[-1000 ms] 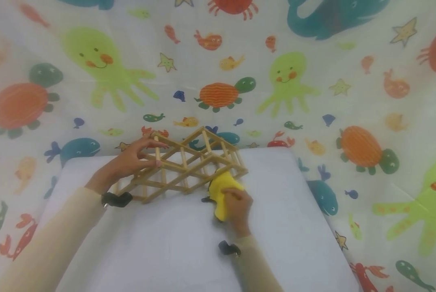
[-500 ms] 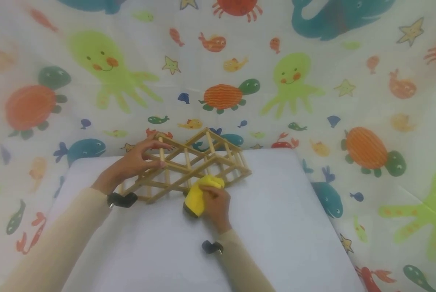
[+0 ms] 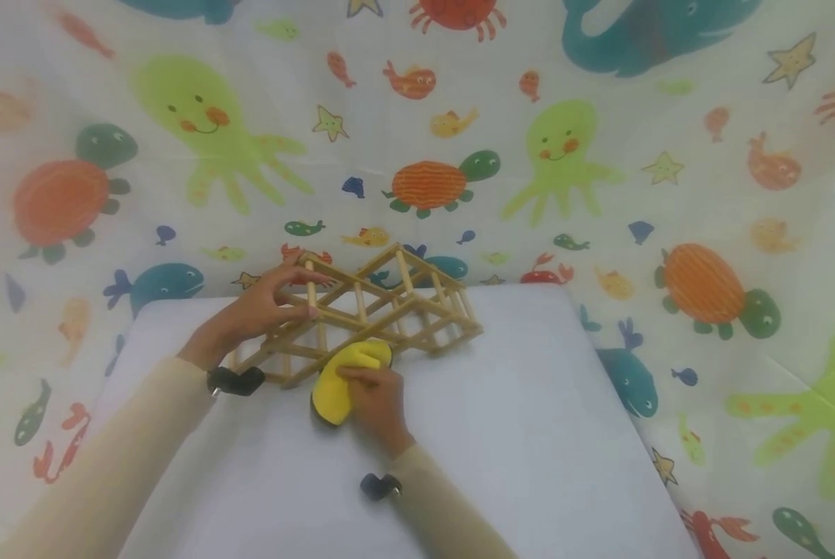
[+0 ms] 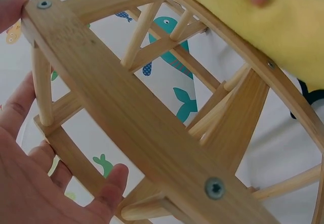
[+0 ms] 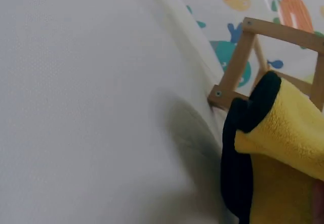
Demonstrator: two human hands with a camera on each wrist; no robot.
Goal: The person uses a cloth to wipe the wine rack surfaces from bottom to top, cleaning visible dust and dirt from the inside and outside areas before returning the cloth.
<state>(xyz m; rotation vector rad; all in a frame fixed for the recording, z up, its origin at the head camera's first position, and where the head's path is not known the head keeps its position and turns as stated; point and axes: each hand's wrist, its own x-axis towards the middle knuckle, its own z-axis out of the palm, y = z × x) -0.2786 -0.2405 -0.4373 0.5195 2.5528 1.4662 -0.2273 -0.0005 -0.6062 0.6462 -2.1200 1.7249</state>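
A lattice wine rack point(image 3: 382, 317) of light wood, with crossed slats and round dowels, stands near the back of the white table. My left hand point(image 3: 258, 307) holds its upper left end, fingers about an end dowel; the left wrist view shows the hand point(image 4: 30, 168) beside a screwed slat point(image 4: 119, 95). Bunched in my right hand point(image 3: 380, 402) is a yellow cloth point(image 3: 333, 392) with a dark edge, against the rack's lower front slats. In the right wrist view the cloth point(image 5: 293, 118) folds over, partly hiding the rack point(image 5: 239, 62).
The white table point(image 3: 529, 435) runs up to a hanging sheet point(image 3: 417, 124) printed with sea animals, close behind the rack. Dark wrist bands point(image 3: 235, 381) sit on both cream sleeves point(image 3: 130, 450).
My right hand has moved the yellow cloth leftward along the rack's front, from near its right end to its lower left part. The left hand keeps its hold, and the view shifts slightly.
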